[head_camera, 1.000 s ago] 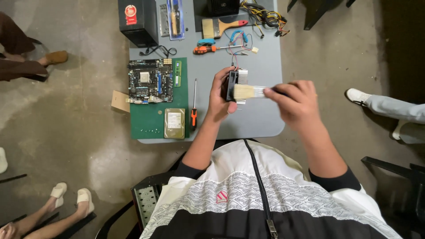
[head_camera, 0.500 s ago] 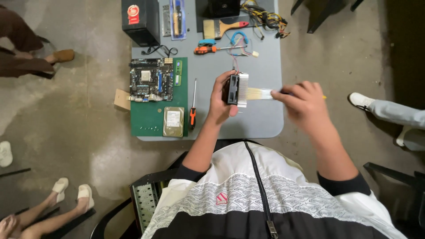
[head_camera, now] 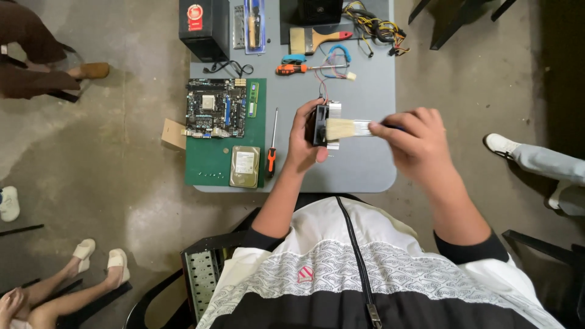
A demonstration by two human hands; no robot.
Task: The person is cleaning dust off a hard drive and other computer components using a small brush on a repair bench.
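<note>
Two hands: both work centre frame, above the grey bench (head_camera: 365,170).
Left hand (head_camera: 303,139): its grip is clenched round a small black cooler fan (head_camera: 319,124).
Right hand (head_camera: 413,141): grasps a paintbrush (head_camera: 342,128), bristles touching the fan.
Advice: hold the fan steady; sweep lightly.

One head-worn camera looks straight down from well above the grey rectangular table (head_camera: 365,170), the person's fingers (head_camera: 399,125) near frame centre, torso below them.
</note>
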